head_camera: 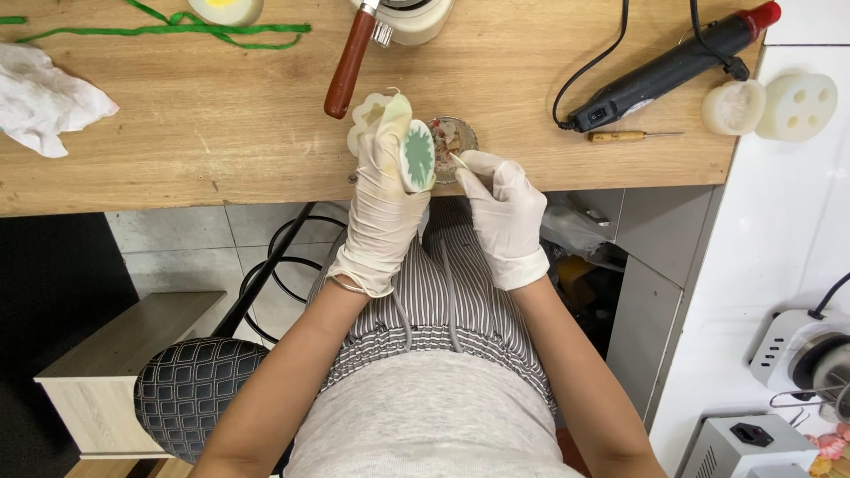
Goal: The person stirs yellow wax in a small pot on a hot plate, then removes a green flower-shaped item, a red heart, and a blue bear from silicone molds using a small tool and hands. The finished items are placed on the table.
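Two gloved hands work at the near edge of the wooden table [221, 115]. Left hand [382, 199] is closed around a pale oval mould [416, 152], thumb and fingers wrapped behind it so the green, ribbed face tilts toward the other hand and stays open to view. Right hand [506, 208] pinches a thin pointed tool [459, 160] between thumb and forefinger; its tip sits just beside the green face, above a small round dish [456, 137] of mixed bits that lies directly beyond the fingertips (probably placed there to be within easy reach). Whether the tip actually touches the mould cannot be told at this size.

Beyond the left hand: a pot with a brown handle [348, 66], and further left a green ribbon [177, 31] and crumpled white tissue [44, 97]. To the right of the right hand, well apart: a black corded rotary tool [673, 66], a wooden-handled awl [624, 136], and two white moulds [766, 106] near the table's end. Both forearms hang below the table edge over the lap, keeping the work close to the body.
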